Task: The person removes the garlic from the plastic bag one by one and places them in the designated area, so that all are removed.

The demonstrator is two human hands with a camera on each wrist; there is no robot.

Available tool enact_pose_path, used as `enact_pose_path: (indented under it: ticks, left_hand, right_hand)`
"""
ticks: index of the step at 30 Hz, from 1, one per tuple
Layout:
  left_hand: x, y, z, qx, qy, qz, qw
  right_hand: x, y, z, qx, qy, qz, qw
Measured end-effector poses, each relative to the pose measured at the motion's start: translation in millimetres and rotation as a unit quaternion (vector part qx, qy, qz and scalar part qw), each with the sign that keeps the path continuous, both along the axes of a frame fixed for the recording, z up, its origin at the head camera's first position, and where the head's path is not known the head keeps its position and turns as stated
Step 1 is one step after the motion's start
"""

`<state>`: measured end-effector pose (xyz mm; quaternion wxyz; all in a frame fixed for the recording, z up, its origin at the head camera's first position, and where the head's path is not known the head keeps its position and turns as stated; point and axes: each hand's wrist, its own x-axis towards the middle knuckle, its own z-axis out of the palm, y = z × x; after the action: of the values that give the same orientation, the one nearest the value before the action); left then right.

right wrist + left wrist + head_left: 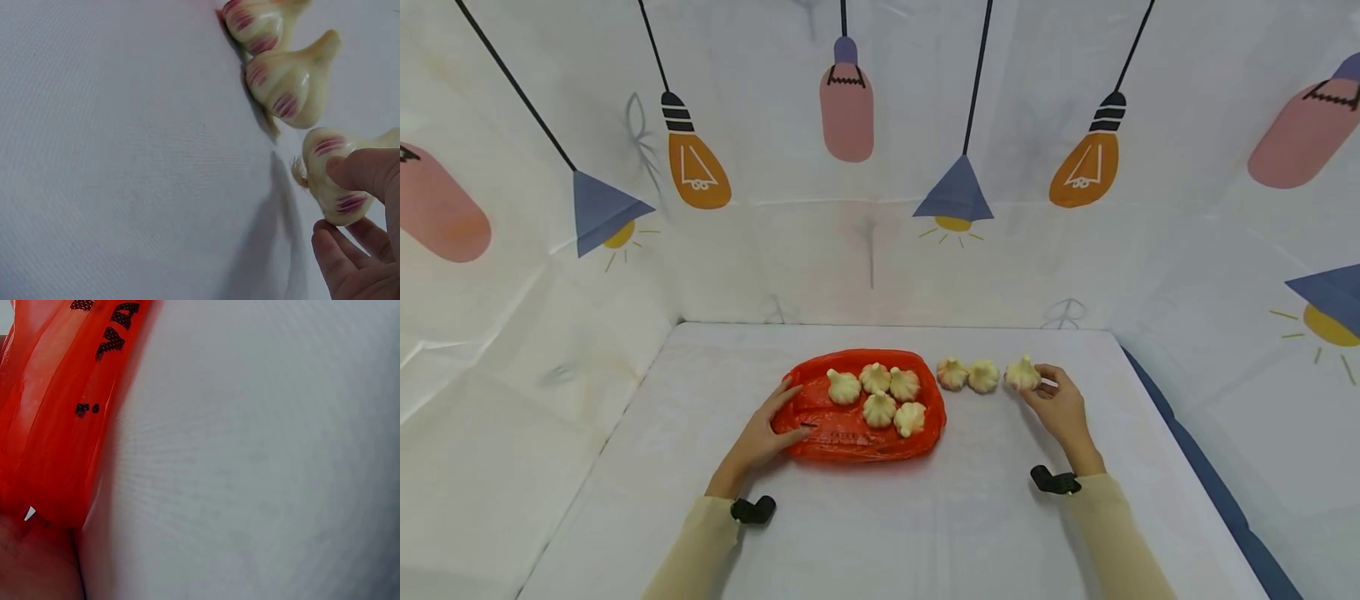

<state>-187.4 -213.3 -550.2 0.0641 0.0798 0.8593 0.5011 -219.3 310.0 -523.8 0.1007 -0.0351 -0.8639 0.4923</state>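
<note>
A red plastic bag [842, 429] lies spread on the table with several garlic bulbs [878, 409] on it. My left hand [765, 429] grips its left edge, thumb at the front and fingers over the back rim. Dark print marks the red plastic [59, 425] in the left wrist view. My right hand [1060, 408] pinches a garlic bulb [1022, 374] between thumb and fingers, right of the bag. In the right wrist view this bulb [322, 181] shows purple streaks and a tuft of roots. Two more bulbs [982, 377] sit side by side between it and the bag.
The white table [880, 533] has its back edge against a wall sheet [760, 275] printed with lamps. Dark blue material [1195, 458] runs along the table's right side. A black wrist device [1055, 481] sits at the right cuff, and another [753, 510] at the left.
</note>
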Motion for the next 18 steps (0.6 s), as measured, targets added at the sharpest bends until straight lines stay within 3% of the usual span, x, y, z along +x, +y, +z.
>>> enact_pose_path:
  ticks: [18]
  left_hand:
    - [2.7,1.7,2.8,-0.006,0.002,0.002,1.0000]
  right_hand:
    - [-4.9,-7.2,-8.6,-0.002,-0.033,0.001,0.9995]
